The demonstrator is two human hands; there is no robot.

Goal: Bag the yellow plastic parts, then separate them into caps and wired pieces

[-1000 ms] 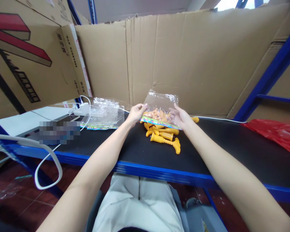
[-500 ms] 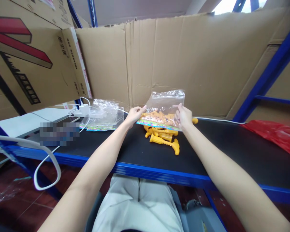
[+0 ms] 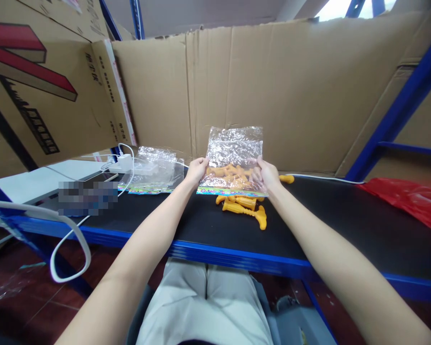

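Between my two hands stands a clear plastic bag (image 3: 235, 148), held up by its side edges with a colourful printed strip along the bottom. My left hand (image 3: 197, 171) pinches its left edge, and my right hand (image 3: 267, 175) grips the right edge, some fingers showing through the film. Behind the bag, a heap of yellow-orange plastic pieces shows through; I cannot tell whether any lie inside it. In front of it lies a yellow hammer-shaped piece (image 3: 244, 212) on the black shelf top (image 3: 208, 225). Another yellow piece (image 3: 286, 178) pokes out right of my right hand.
More clear bags (image 3: 154, 175) lie to the left, beside a white power strip and plug (image 3: 124, 164) with cables. A red plastic bag (image 3: 409, 199) rests at the right. Cardboard (image 3: 290, 96) walls the back, and a large printed carton (image 3: 46, 91) stands at upper left.
The bag has moved slightly left and been pulled flatter and more upright between my hands. My right hand has shifted left with it. The loose yellow pieces in front stay put.
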